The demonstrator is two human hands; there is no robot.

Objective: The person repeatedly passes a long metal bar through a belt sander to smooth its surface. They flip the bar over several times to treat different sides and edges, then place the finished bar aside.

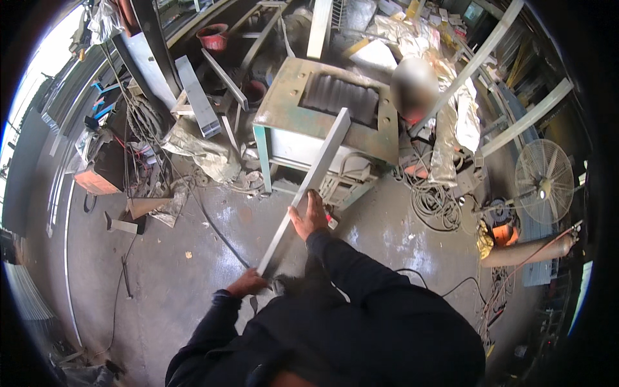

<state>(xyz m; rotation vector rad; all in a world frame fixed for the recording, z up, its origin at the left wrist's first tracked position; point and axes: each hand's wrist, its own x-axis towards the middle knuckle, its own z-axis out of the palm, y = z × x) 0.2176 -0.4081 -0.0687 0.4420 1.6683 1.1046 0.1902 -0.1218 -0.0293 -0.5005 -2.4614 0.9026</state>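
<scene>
A long, straight grey metal bar [317,166] slants away from me, and I hold it with both hands. My left hand [247,284] is closed round its near end, low in front of my body. Farther up, my right hand [311,217] grips the bar near its middle, with some fingers showing along its side. The bar's far end reaches over a worn, green-edged metal workbench [287,84]. Set into the benchtop is a dark ribbed panel [342,98]. Whether the bar touches the bench, I cannot tell.
Cables [435,203] lie coiled right of the bench. A caged fan [545,182] and a gas cylinder [532,250] stand and lie farther right. Left are a crumpled sack [205,151], an orange-fronted box [98,180] and a hammer-like tool [124,224]. A black cable [216,229] crosses the floor.
</scene>
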